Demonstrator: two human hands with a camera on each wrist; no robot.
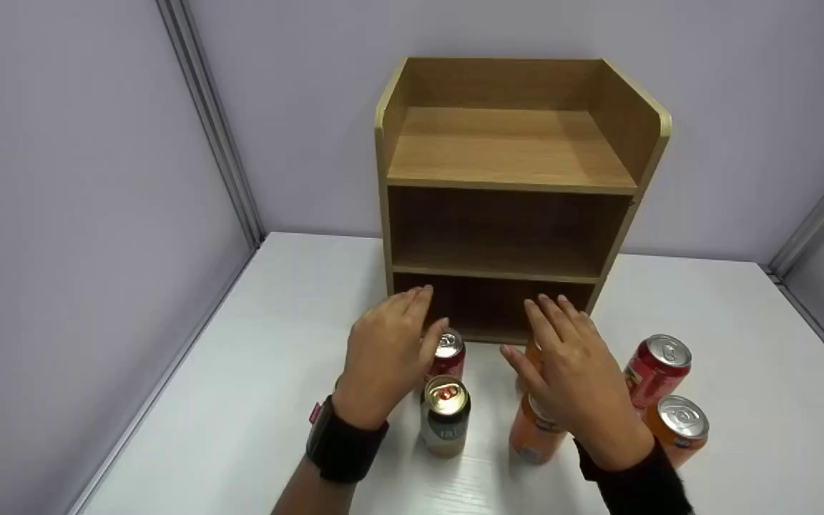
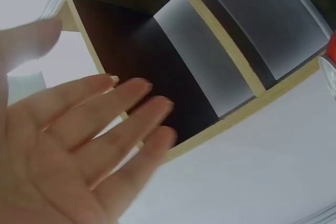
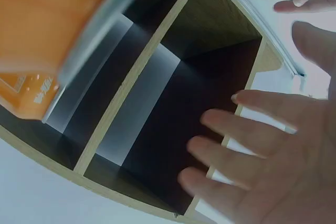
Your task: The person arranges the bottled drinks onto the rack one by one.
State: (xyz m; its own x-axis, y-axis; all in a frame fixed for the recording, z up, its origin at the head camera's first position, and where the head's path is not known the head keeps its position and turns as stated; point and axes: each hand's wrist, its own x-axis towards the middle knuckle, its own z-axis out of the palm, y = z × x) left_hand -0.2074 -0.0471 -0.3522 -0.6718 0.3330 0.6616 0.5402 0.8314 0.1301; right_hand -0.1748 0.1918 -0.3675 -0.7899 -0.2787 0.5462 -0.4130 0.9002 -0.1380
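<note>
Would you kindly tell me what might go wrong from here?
The right hand partly covers orange cans in the head view, so lowering it might tip one. The left hand overlaps a red can there, with a gold-topped can nearer the person; a careless sweep could perhaps knock those together.

The right grip (image 1: 575, 372) partly hides 2 orange cans (image 1: 535, 433); the left grip (image 1: 387, 354) covers part of a red can (image 1: 449, 366).
</note>
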